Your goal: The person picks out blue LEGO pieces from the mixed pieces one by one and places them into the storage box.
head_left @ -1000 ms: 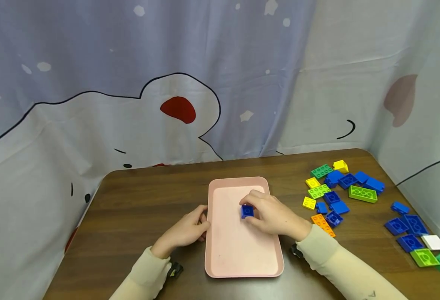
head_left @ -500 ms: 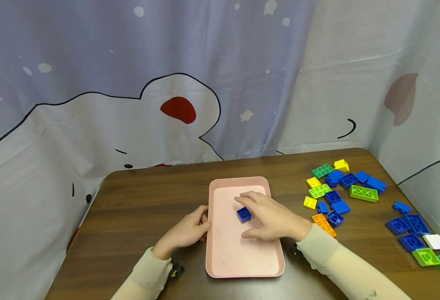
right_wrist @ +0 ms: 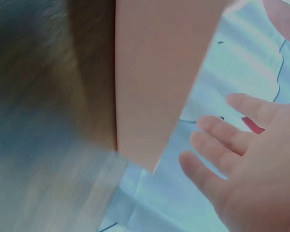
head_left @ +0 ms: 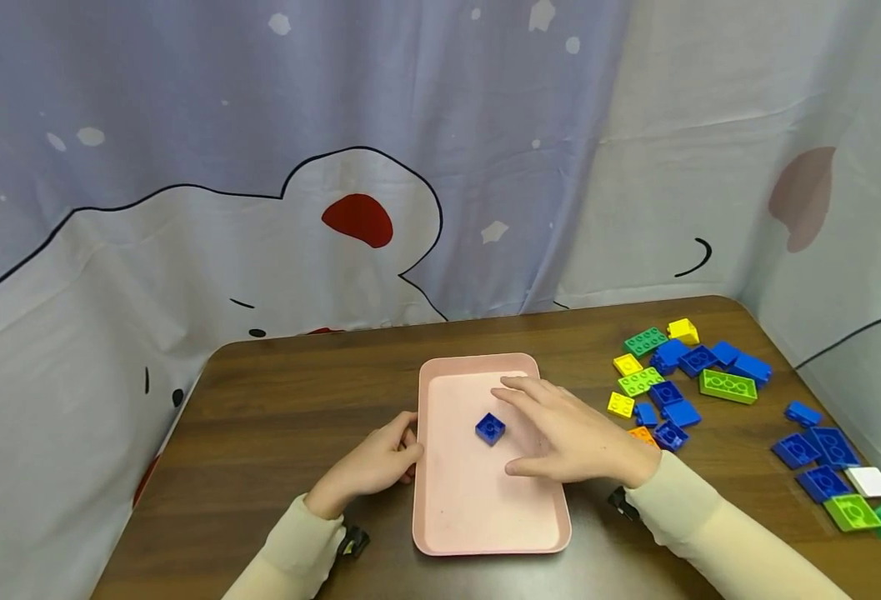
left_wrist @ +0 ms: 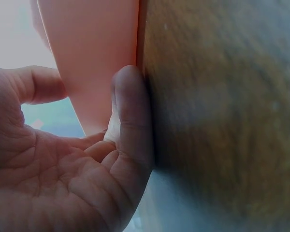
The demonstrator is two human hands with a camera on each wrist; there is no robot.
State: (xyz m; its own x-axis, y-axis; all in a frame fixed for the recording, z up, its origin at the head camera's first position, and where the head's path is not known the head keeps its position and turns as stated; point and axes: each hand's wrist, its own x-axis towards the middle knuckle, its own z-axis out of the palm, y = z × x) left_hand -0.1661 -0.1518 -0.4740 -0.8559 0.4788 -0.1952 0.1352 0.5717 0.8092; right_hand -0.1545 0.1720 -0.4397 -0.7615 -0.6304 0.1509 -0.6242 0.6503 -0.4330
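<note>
A small square blue block point(head_left: 489, 429) lies in the pink tray point(head_left: 491, 517), a little above its middle in the head view. My left hand point(head_left: 372, 460) holds the tray's left side. In the left wrist view the thumb point(left_wrist: 46, 84) reaches the rim while bent fingers point(left_wrist: 131, 111) lie low against the outer wall. My right hand point(head_left: 568, 433) hovers over the tray's right side with fingers spread and nothing in them. A gap separates its fingertips from the blue block. Beyond the tray's wall point(right_wrist: 154, 72), the right wrist view shows the fingers apart.
Right of the tray lie several loose building blocks, among them a yellow one point(head_left: 620, 405), a lime one point(head_left: 728, 387) and an orange one point(head_left: 643, 437) partly behind the right hand. Farther right sits another cluster with a white piece point(head_left: 870, 482). A curtain point(head_left: 335, 283) hangs behind the table point(head_left: 297, 400).
My right hand has let go of the blue block, spread its fingers and drawn back to the right. The block now lies turned in the tray. The left hand has stayed put.
</note>
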